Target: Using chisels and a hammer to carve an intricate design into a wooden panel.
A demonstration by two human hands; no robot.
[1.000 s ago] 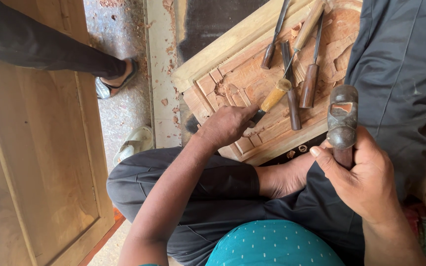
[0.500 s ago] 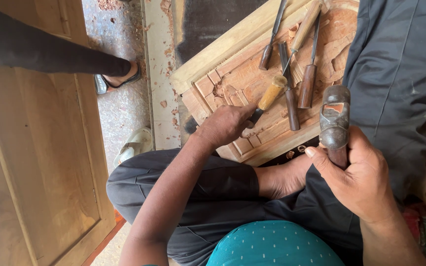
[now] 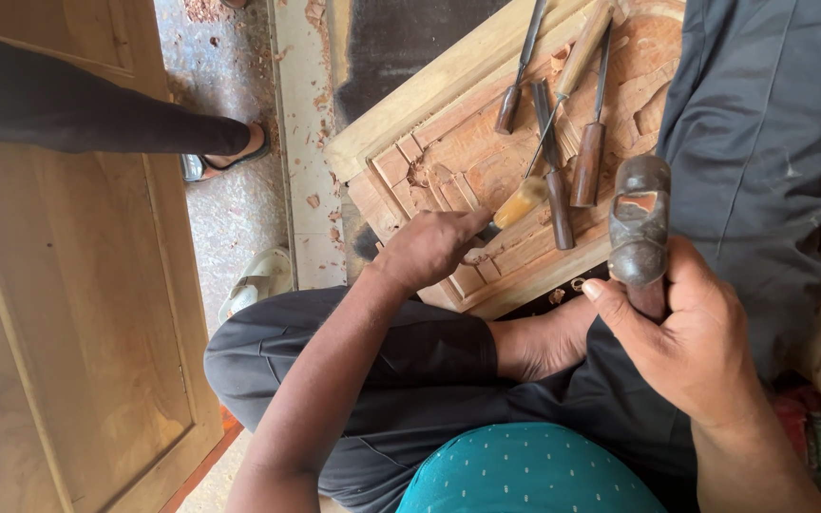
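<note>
To my left lies a pale wooden door panel (image 3: 68, 313); beyond it, speckled concrete floor (image 3: 230, 218) with wood chips (image 3: 314, 200).

A large plain wooden door panel (image 3: 68, 313) lies along the left edge of the floor (image 3: 230, 218). Another person's dark-trousered leg (image 3: 78, 104) crosses it, foot in a sandal (image 3: 225, 157). A pale sandal (image 3: 258, 280) lies nearby among wood chips (image 3: 315, 199).
</note>
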